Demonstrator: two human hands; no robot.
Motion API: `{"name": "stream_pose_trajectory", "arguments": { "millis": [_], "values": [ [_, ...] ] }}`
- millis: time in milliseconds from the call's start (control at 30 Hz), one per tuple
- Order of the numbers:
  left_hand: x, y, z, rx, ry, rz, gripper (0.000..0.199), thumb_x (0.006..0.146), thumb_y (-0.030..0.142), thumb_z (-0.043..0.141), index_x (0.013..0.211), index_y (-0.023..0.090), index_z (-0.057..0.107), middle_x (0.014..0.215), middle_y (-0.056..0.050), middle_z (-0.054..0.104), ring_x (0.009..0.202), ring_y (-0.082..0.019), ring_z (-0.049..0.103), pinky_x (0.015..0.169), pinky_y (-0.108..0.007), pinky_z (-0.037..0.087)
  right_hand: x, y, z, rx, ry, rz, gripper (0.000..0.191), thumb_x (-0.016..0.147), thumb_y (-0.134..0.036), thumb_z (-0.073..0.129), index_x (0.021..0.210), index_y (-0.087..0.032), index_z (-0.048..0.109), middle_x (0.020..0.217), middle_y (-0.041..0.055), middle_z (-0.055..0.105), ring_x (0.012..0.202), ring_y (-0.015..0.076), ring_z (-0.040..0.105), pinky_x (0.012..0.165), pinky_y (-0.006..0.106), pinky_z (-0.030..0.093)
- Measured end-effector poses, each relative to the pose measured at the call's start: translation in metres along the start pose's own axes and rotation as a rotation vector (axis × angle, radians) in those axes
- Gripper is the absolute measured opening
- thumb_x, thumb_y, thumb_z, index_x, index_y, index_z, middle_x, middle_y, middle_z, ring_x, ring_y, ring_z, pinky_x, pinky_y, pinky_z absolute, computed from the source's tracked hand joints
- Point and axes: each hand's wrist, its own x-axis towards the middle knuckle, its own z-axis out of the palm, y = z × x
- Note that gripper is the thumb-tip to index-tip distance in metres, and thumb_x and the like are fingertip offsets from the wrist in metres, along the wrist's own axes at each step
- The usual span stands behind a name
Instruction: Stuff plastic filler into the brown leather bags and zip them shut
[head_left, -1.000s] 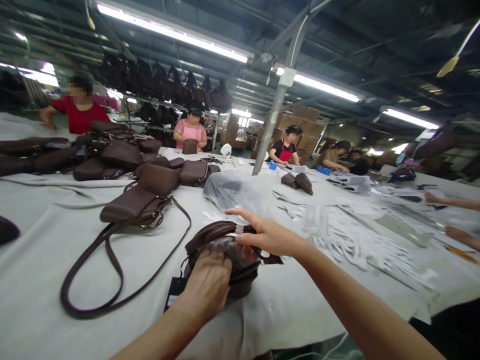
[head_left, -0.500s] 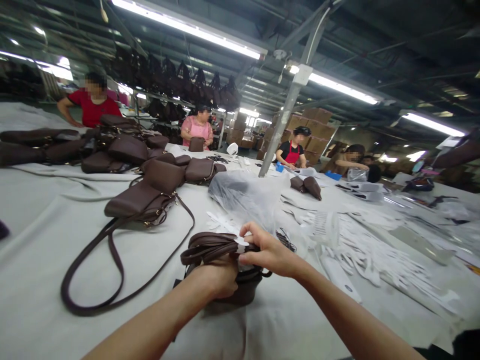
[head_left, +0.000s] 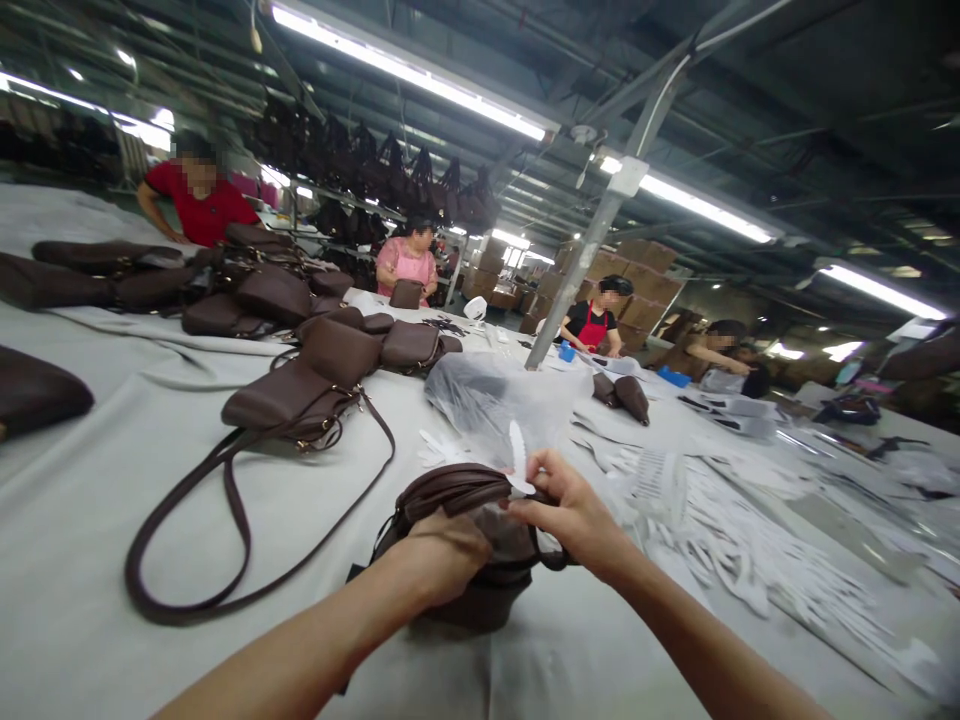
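A dark brown bag stands on the pale cloth in front of me, its coiled strap bundled on top. My left hand is closed on the bundled strap, its fingertips partly hidden. My right hand pinches the strap bundle at its right end, beside a white tie that wraps it and sticks upward. Just behind the bag lie a clear plastic bag and some loose white ties.
Brown bags are heaped at the left; one nearer bag trails a long looped strap. Many white strips lie to the right. A metal post rises beyond the plastic. Several people work across the table.
The white tie's free end now points up from the strap bundle. My right hand has shifted slightly right. Another brown bag has come into view at the left edge.
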Motion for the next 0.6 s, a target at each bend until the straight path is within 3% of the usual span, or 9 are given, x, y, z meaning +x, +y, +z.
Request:
{"name": "stream_pose_trajectory", "arguments": {
  "millis": [100,200,333,467,533,600],
  "values": [
    [-0.003,-0.001,-0.001,0.103,-0.07,0.041,0.022,0.067,0.001,0.057,0.076,0.018,0.068,0.079,-0.009,0.072,0.078,-0.029,0.067,0.079,-0.039,0.05,-0.001,0.001,-0.001,0.142,-0.102,0.212,0.045,0.062,-0.034,0.08,0.092,-0.021,0.048,0.08,0.0008,0.068,0.069,0.0153,0.064,0.063,0.026,0.049],
    [-0.006,-0.001,-0.001,0.064,0.013,0.048,0.025,0.075,0.004,0.049,0.085,0.016,0.069,0.087,-0.011,0.072,0.083,-0.029,0.068,0.078,-0.038,0.05,-0.003,0.001,-0.004,0.13,-0.2,0.39,0.044,0.06,-0.035,0.082,0.091,-0.016,0.057,0.079,0.0032,0.067,0.072,0.0161,0.066,0.067,0.027,0.051],
    [-0.005,-0.004,0.007,-0.069,0.101,0.068,0.025,0.081,0.011,0.05,0.096,0.021,0.067,0.096,-0.007,0.072,0.093,-0.025,0.067,0.088,-0.035,0.047,-0.007,-0.009,-0.005,0.022,-0.199,0.254,0.052,0.064,-0.03,0.078,0.109,-0.02,0.055,0.085,0.0006,0.066,0.071,0.0144,0.062,0.066,0.026,0.049],
    [0.006,-0.008,0.018,-0.061,0.012,-0.052,0.025,0.086,0.015,0.048,0.104,0.019,0.064,0.103,-0.007,0.071,0.101,-0.023,0.064,0.095,-0.034,0.044,-0.01,-0.013,-0.003,-0.087,-0.135,0.015,0.075,0.072,-0.027,0.073,0.137,-0.026,0.035,0.1,0.0038,0.066,0.08,0.0151,0.058,0.069,0.026,0.047],
    [0.012,-0.009,0.021,-0.05,-0.042,-0.097,0.025,0.088,0.016,0.046,0.107,0.018,0.062,0.105,-0.005,0.071,0.104,-0.021,0.062,0.097,-0.033,0.043,-0.009,-0.009,-0.003,-0.106,-0.199,0.011,0.089,0.074,-0.028,0.072,0.146,-0.026,0.019,0.103,0.0049,0.066,0.078,0.0147,0.057,0.068,0.026,0.046],
    [0.015,-0.009,0.021,-0.056,-0.051,-0.132,0.025,0.089,0.018,0.046,0.108,0.02,0.062,0.104,-0.003,0.072,0.104,-0.02,0.062,0.098,-0.032,0.043,-0.006,-0.004,-0.004,-0.137,-0.316,0.049,0.089,0.075,-0.03,0.071,0.147,-0.023,0.02,0.097,0.0035,0.066,0.076,0.0145,0.058,0.066,0.026,0.045]
  ]
}}
